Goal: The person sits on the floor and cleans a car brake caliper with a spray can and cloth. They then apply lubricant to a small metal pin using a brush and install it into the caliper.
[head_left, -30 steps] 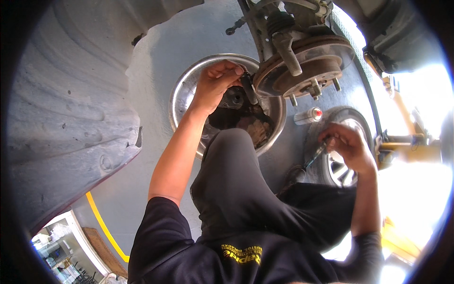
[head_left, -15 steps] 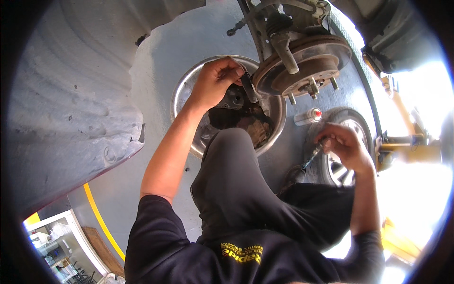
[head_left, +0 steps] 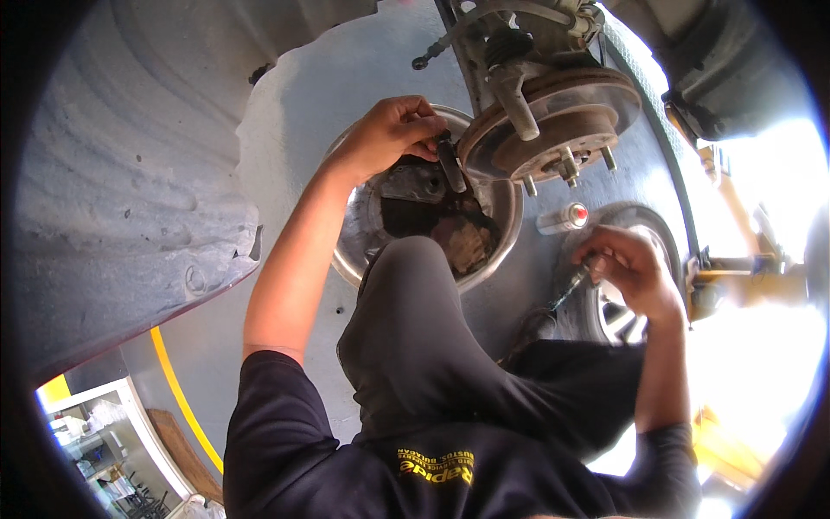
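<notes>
My left hand point(head_left: 391, 137) is closed, fingertips pinching the top of a dark, narrow, bar-shaped part point(head_left: 451, 164). This part hangs over a round metal basin point(head_left: 516, 227), just left of the rusty brake disc point(head_left: 493, 138) and apart from it, as far as I can see. Inside the basin are a grey metal piece point(head_left: 419, 183) and dark liquid or grime. Over at the right, my right hand point(head_left: 629, 266) is wrapped round a slim tool point(head_left: 569, 287) with a greenish, partly clear lower end that points down and left. Its upper end is hidden in my fingers.
A spray can point(head_left: 562, 219) with a red tip is right of the basin, near a wheel with a tyre point(head_left: 635, 214). Car bodywork point(head_left: 147, 173) fills the left side. A hose point(head_left: 471, 17) hangs above the disc. Yellow metal equipment point(head_left: 735, 285) stands at far right.
My left hand has shifted slightly left, carrying the dark part with it and tilting at the wrist. My right hand and its tool are nearly unchanged.
</notes>
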`<state>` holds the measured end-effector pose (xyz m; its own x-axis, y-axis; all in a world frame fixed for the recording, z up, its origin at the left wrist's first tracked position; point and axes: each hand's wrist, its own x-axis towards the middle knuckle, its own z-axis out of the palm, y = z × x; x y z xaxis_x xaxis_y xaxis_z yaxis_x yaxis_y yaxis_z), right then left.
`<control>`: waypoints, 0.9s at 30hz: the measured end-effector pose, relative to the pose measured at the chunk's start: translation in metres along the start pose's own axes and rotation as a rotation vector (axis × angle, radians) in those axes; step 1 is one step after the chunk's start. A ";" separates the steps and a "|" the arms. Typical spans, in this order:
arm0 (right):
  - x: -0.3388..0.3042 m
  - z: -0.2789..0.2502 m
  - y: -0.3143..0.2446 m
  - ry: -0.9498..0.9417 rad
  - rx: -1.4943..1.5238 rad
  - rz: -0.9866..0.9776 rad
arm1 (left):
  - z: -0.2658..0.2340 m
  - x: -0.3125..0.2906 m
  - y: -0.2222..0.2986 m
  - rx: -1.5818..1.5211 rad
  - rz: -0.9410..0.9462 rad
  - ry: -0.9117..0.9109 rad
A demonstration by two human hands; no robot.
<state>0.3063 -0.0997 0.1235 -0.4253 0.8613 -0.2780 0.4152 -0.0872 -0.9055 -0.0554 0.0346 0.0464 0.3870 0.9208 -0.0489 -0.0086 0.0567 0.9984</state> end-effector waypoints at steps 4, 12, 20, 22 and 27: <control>0.003 -0.004 0.003 -0.015 -0.050 -0.017 | 0.004 -0.006 -0.018 -0.277 -0.033 0.071; 0.009 -0.004 0.013 -0.020 0.017 -0.025 | 0.022 -0.013 -0.040 -0.493 0.032 0.186; 0.010 -0.006 0.012 -0.043 -0.021 -0.026 | 0.033 -0.017 -0.040 -0.498 0.041 0.276; 0.010 -0.006 0.011 -0.052 -0.017 -0.027 | 0.032 -0.018 -0.043 -0.511 0.060 0.259; 0.011 -0.005 0.012 -0.055 -0.028 -0.033 | 0.027 -0.014 -0.051 -0.495 0.100 0.232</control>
<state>0.3111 -0.0888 0.1115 -0.4821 0.8348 -0.2657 0.4220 -0.0445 -0.9055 -0.0353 0.0082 -0.0033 0.1496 0.9886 -0.0158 -0.4888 0.0878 0.8679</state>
